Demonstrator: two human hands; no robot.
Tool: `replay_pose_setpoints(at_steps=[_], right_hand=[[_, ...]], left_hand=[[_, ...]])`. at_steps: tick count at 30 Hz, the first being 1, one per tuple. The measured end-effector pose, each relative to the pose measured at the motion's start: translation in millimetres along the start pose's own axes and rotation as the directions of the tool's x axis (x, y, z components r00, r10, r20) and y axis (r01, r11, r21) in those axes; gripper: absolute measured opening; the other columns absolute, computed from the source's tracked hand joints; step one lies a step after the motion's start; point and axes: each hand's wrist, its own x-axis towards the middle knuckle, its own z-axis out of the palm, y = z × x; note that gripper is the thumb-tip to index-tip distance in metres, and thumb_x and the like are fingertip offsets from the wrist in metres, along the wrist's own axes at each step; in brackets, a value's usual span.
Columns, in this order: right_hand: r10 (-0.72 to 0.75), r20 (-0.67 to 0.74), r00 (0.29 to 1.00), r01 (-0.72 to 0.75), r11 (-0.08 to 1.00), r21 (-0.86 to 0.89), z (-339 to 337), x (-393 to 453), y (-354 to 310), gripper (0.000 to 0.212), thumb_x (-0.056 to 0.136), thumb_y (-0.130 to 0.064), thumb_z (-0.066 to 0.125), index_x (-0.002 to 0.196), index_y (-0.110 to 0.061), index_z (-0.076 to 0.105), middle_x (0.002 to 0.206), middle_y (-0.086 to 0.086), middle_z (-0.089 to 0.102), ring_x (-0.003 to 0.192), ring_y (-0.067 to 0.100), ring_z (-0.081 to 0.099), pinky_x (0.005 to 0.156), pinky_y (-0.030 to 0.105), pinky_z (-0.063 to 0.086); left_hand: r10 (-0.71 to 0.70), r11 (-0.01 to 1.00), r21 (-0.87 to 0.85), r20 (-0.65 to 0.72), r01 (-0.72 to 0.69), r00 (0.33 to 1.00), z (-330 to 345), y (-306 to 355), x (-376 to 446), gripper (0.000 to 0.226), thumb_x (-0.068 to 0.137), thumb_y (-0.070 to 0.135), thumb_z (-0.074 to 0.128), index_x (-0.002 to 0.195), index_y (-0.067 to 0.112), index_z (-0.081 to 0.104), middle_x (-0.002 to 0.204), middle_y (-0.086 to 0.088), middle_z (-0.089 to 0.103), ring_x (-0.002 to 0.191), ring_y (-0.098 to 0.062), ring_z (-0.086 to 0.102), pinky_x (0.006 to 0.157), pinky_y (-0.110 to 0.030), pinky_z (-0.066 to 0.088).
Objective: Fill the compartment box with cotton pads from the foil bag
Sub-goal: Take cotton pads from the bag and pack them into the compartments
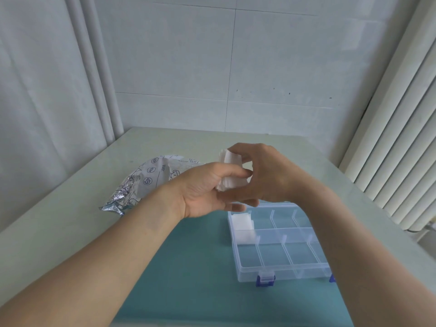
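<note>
Two hands up over the table: the left hand (207, 187) and the right hand (264, 175), with one stack of pads (232, 172) between them. One foil bag (144, 182) lies at the far left. One box (278, 241) sits at the right on one teal mat (188, 267). Two of the box's compartments on the left side hold pads (243, 228); the single pads in them are too blurred to count. Two blue latches (265, 278) show on the box's near edge.
</note>
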Motion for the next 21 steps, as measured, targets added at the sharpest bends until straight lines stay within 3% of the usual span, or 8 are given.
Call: replay_pose_setpoints(at_steps=[2, 5, 7, 9, 13, 16, 18, 21], right_hand=[[-0.019, -0.035, 0.999, 0.019, 1.000, 0.018, -1.3, 0.3, -0.9, 0.065, 0.062, -0.028, 0.092, 0.119, -0.031, 0.061, 0.103, -0.013, 0.068, 0.097, 0.003, 0.065, 0.081, 0.029, 0.056], [0.014, 0.033, 0.999, -0.015, 1.000, 0.005, 0.2, -0.6, -0.3, 0.089, 0.061, -0.028, 0.092, 0.138, -0.036, 0.048, 0.112, -0.009, 0.066, 0.097, 0.010, 0.068, 0.083, 0.034, 0.059], [0.012, -0.004, 1.000, -0.012, 1.000, -0.025, 2.3, 0.4, 1.5, 0.085, 0.061, -0.030, 0.092, 0.135, -0.031, 0.052, 0.115, -0.005, 0.067, 0.103, 0.011, 0.066, 0.089, 0.035, 0.055], [-0.002, -0.050, 0.999, -0.001, 0.999, -0.044, 1.6, 0.6, 0.5, 0.074, 0.061, -0.032, 0.091, 0.127, -0.029, 0.058, 0.114, -0.008, 0.067, 0.108, 0.010, 0.063, 0.092, 0.033, 0.052], [0.029, 0.000, 1.000, -0.029, 0.999, -0.015, -0.6, -1.3, -3.2, 0.094, 0.061, -0.032, 0.093, 0.142, -0.037, 0.044, 0.122, -0.014, 0.055, 0.112, 0.009, 0.059, 0.094, 0.029, 0.051], [0.033, 0.087, 0.996, -0.035, 0.999, 0.023, -3.5, -2.6, -1.7, 0.105, 0.059, -0.029, 0.095, 0.146, -0.040, 0.037, 0.129, -0.013, 0.053, 0.114, 0.010, 0.060, 0.093, 0.034, 0.056], [0.058, 0.173, 0.983, -0.065, 0.997, 0.038, -10.1, -4.8, 3.1, 0.111, 0.062, -0.032, 0.094, 0.151, -0.039, 0.027, 0.137, -0.012, 0.050, 0.122, 0.007, 0.055, 0.102, 0.034, 0.051], [0.041, 0.287, 0.957, -0.111, 0.967, 0.229, -22.5, -8.5, 11.8, 0.096, 0.076, -0.022, 0.087, 0.152, -0.033, 0.029, 0.136, -0.006, 0.058, 0.120, 0.009, 0.061, 0.106, 0.038, 0.049]], left_hand=[[-0.009, 1.000, -0.001, 0.033, 0.009, 0.999, 0.5, -0.5, -0.8, 0.013, 0.093, 0.014, 0.059, 0.103, 0.014, 0.066, 0.094, -0.016, 0.069, 0.093, -0.037, 0.066, 0.094, -0.047, 0.046], [0.044, 0.997, -0.067, 0.007, -0.043, 0.999, 2.6, -2.0, 2.5, 0.016, 0.094, 0.007, 0.057, 0.098, 0.015, 0.070, 0.087, -0.010, 0.068, 0.088, -0.031, 0.063, 0.089, -0.045, 0.050], [0.071, 0.992, -0.101, -0.003, -0.071, 0.997, 2.8, -2.1, 3.5, 0.025, 0.094, 0.006, 0.055, 0.088, 0.021, 0.075, 0.078, -0.005, 0.067, 0.084, -0.026, 0.061, 0.083, -0.041, 0.052], [0.074, 0.990, -0.120, 0.019, -0.071, 0.997, 1.0, -2.1, 2.8, 0.023, 0.094, 0.007, 0.056, 0.089, 0.021, 0.074, 0.074, -0.003, 0.066, 0.084, -0.025, 0.061, 0.084, -0.042, 0.052], [0.060, 0.990, -0.131, 0.070, -0.051, 0.996, -1.6, -2.1, 1.6, 0.014, 0.092, 0.009, 0.060, 0.097, 0.015, 0.072, 0.088, -0.007, 0.068, 0.088, -0.026, 0.064, 0.086, -0.043, 0.054], [0.064, 0.994, -0.088, 0.056, -0.059, 0.996, -0.6, -2.8, 1.8, 0.012, 0.093, 0.007, 0.060, 0.096, 0.015, 0.068, 0.084, -0.007, 0.065, 0.077, -0.022, 0.064, 0.069, -0.036, 0.058], [0.038, 0.999, -0.004, 0.021, -0.038, 0.999, -2.6, -3.6, 1.3, 0.012, 0.094, 0.006, 0.059, 0.100, 0.013, 0.066, 0.078, -0.007, 0.063, 0.063, -0.020, 0.060, 0.053, -0.030, 0.051], [-0.024, 0.993, 0.114, 0.030, 0.020, 0.999, -7.8, -3.5, -0.5, 0.007, 0.094, 0.005, 0.060, 0.101, 0.007, 0.059, 0.072, -0.007, 0.058, 0.053, -0.018, 0.051, 0.042, -0.022, 0.034]])
